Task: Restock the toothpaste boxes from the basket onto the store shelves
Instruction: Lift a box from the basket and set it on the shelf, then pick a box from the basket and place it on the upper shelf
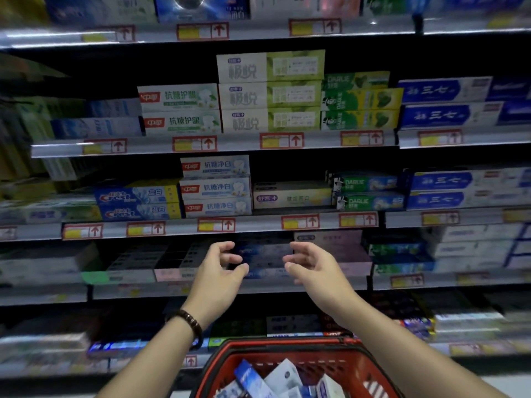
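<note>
Blurring smears the lower shelf [129,291], basket [287,344] cut off at the bottom edge, toothpaste boxes [283,377] piled inside, well below left hand [219,271] and right hand [313,268], both hands loosely curled, empty, near each other.

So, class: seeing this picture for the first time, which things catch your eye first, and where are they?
Two empty hands, the left hand and the right hand, reach forward at centre, fingers loosely curled. Below them, at the bottom edge, a red basket holds loose toothpaste boxes. Behind, the shelves carry neat stacks of boxed stock.
</note>
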The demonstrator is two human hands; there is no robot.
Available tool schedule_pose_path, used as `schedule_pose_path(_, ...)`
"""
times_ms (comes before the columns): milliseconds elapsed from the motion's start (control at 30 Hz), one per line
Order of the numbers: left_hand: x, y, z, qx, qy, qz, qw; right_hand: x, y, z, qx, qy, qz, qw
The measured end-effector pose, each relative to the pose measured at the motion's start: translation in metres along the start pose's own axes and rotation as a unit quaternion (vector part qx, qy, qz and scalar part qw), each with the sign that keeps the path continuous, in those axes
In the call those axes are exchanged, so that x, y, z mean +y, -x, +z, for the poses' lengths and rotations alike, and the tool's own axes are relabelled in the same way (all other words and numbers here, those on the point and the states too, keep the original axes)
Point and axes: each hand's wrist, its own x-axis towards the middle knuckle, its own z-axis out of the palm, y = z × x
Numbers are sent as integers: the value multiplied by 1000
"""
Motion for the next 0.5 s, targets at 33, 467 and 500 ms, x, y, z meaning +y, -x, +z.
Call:
schedule_pose_path(33,-4,5,4,-4,7,-3,1000,7,5,-1,1,-3,2,1000)
schedule_pose_path(467,-46,72,68,-91,-5,-30,995,88,64,-25,23,-19,36,999)
schedule_pose_path(500,-49,75,73,-98,-8,-33,995,95,67,-28,24,-17,43,999)
